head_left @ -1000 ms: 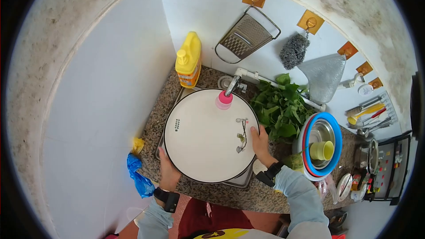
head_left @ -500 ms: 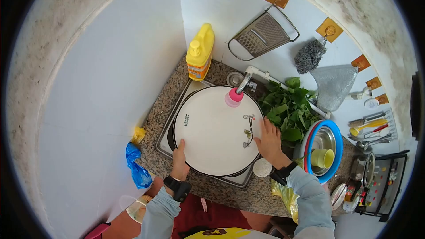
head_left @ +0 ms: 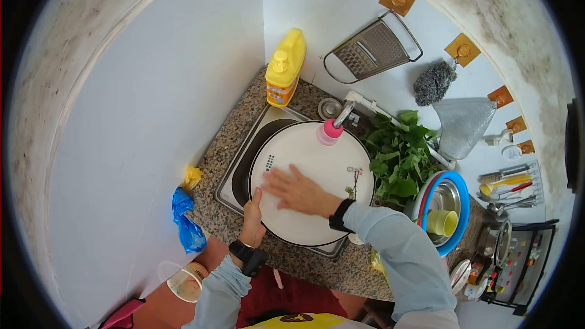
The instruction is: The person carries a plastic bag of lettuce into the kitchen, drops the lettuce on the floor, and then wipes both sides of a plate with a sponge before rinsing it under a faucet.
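Note:
A large round white tray [head_left: 323, 161] with a thin dark rim and small printed designs lies over the steel sink [head_left: 230, 192]. My left hand [head_left: 252, 220] grips its left edge, thumb on the top face and the other fingers hidden beneath. Palm down on the white surface, left of its middle, my right hand [head_left: 301, 194] has its fingers spread and holds nothing. The pink faucet nozzle [head_left: 329, 133] hangs over the tray's far edge. A dark crescent of the sink basin shows to the tray's left.
Behind the sink stands a yellow jug [head_left: 286, 68]. Green leaves [head_left: 396, 155] lie right of the tray, beside stacked basins [head_left: 464, 207] holding a yellow cup [head_left: 442, 222]. A grater [head_left: 375, 50] and a scrubber [head_left: 434, 82] hang on the wall. Blue [head_left: 187, 222] and yellow bags hang at left.
My right hand has left the tray's right edge and moved left onto its surface. The tray has shifted slightly right, baring more of the basin; my left hand stays at its edge.

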{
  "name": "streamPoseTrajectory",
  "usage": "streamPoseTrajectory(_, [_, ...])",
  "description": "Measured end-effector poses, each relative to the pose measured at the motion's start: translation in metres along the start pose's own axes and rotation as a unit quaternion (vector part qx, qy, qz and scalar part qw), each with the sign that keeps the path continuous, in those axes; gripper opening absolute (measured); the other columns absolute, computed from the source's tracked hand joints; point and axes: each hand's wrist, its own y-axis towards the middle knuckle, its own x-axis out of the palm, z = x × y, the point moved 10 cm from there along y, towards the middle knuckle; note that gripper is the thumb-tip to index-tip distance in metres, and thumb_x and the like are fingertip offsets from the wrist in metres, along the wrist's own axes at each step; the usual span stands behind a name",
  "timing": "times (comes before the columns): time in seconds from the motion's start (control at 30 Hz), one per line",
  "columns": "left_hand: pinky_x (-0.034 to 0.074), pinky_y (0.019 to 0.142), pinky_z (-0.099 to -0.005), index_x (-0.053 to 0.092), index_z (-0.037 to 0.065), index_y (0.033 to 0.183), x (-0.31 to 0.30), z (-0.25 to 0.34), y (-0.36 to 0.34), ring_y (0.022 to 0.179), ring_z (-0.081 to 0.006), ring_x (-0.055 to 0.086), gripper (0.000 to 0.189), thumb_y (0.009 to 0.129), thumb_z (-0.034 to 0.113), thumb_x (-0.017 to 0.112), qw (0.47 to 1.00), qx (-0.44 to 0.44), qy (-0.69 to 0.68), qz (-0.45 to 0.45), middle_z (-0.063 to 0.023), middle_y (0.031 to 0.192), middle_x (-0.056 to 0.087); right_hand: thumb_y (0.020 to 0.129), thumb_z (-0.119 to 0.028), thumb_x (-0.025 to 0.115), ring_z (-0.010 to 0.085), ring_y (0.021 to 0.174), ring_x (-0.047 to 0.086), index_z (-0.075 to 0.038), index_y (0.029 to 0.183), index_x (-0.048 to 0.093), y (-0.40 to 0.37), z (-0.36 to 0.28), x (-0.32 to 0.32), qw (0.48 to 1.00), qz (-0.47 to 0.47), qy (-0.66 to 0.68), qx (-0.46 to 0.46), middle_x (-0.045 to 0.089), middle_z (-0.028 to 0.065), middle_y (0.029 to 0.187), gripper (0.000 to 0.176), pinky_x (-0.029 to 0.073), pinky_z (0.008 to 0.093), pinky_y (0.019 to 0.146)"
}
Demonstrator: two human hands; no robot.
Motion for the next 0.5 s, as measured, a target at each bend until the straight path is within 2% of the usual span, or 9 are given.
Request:
streamPoseTrajectory(0.1, [0.045, 0.094, -0.0398, 0.044, -0.001, 0.129, -0.006, -0.006, -0.003, 0.115, -0.0258, 0.052, 0.05, 0.096, 0.036, 0.047, 0.999, -0.023, 0.023, 0.018, -0.0145, 0.126, 0.052, 0.079, -0.044, 0.061, 0.0266, 0.135, 0.028, -0.011, 0.138, 0.037, 0.012, 0.044, -0.021, 0.998, 0.04, -0.008, 0.046, 0.031, 0.0085, 0.146, 0.072, 0.028, 0.0551, 0.104])
streamPoseTrajectory(0.2, [0.043, 0.096, -0.0405, 0.042, -0.002, 0.13, -0.012, -0.003, -0.007, 0.115, -0.0276, 0.052, 0.051, 0.096, 0.035, 0.047, 0.998, -0.017, 0.037, 0.044, -0.0152, 0.128, 0.051, 0.08, -0.043, 0.06, 0.0271, 0.134, 0.03, -0.009, 0.136, 0.04, -0.009, 0.082, -0.032, 0.992, 0.066, -0.041, 0.1, 0.033, 0.0091, 0.145, 0.069, 0.028, 0.0524, 0.105])
streamPoseTrajectory(0.27, [0.043, 0.096, -0.0405, 0.041, -0.002, 0.131, -0.018, -0.005, -0.006, 0.116, -0.0283, 0.051, 0.051, 0.096, 0.035, 0.048, 0.998, -0.012, 0.016, 0.052, -0.0153, 0.128, 0.051, 0.081, -0.041, 0.06, 0.0296, 0.132, 0.032, -0.005, 0.133, 0.041, -0.037, 0.112, -0.042, 0.979, 0.104, -0.029, 0.174, 0.035, 0.012, 0.143, 0.066, 0.029, 0.0483, 0.104])
streamPoseTrajectory(0.3, [0.042, 0.097, -0.0405, 0.04, -0.003, 0.131, -0.025, -0.006, -0.006, 0.117, -0.029, 0.05, 0.052, 0.096, 0.034, 0.048, 0.998, -0.009, -0.003, 0.061, -0.0154, 0.129, 0.05, 0.081, -0.041, 0.06, 0.0296, 0.132, 0.032, -0.005, 0.133, 0.041, -0.05, 0.113, -0.044, 0.979, 0.101, -0.03, 0.175, 0.035, 0.012, 0.143, 0.066, 0.029, 0.0483, 0.104])
streamPoseTrajectory(0.37, [0.045, 0.092, -0.0397, 0.044, -0.004, 0.127, -0.027, -0.001, -0.006, 0.111, -0.0273, 0.054, 0.05, 0.095, 0.034, 0.05, 0.998, 0.002, -0.015, 0.06, -0.0148, 0.124, 0.054, 0.082, -0.038, 0.06, 0.0326, 0.13, 0.034, -0.002, 0.133, 0.04, -0.077, 0.113, -0.041, 0.968, 0.003, -0.098, 0.231, 0.036, 0.0155, 0.141, 0.065, 0.03, 0.0448, 0.104])
streamPoseTrajectory(0.4, [0.048, 0.088, -0.0389, 0.048, -0.005, 0.123, -0.028, 0.003, -0.005, 0.106, -0.0256, 0.057, 0.048, 0.094, 0.033, 0.051, 0.998, 0.016, -0.026, 0.059, -0.0142, 0.119, 0.057, 0.082, -0.038, 0.06, 0.0326, 0.13, 0.034, -0.002, 0.133, 0.04, -0.09, 0.107, -0.038, 0.967, 0.0, -0.098, 0.234, 0.036, 0.0155, 0.141, 0.065, 0.03, 0.0448, 0.104])
streamPoseTrajectory(0.5, [0.048, 0.088, -0.039, 0.047, -0.005, 0.125, -0.042, 0.013, 0.001, 0.108, -0.0258, 0.056, 0.048, 0.095, 0.032, 0.051, 0.995, 0.036, -0.026, 0.086, -0.0146, 0.122, 0.055, 0.083, -0.037, 0.059, 0.0344, 0.129, 0.034, -0.001, 0.133, 0.039, -0.121, 0.074, -0.02, 0.959, -0.018, -0.105, 0.264, 0.036, 0.0172, 0.139, 0.065, 0.032, 0.0475, 0.102])
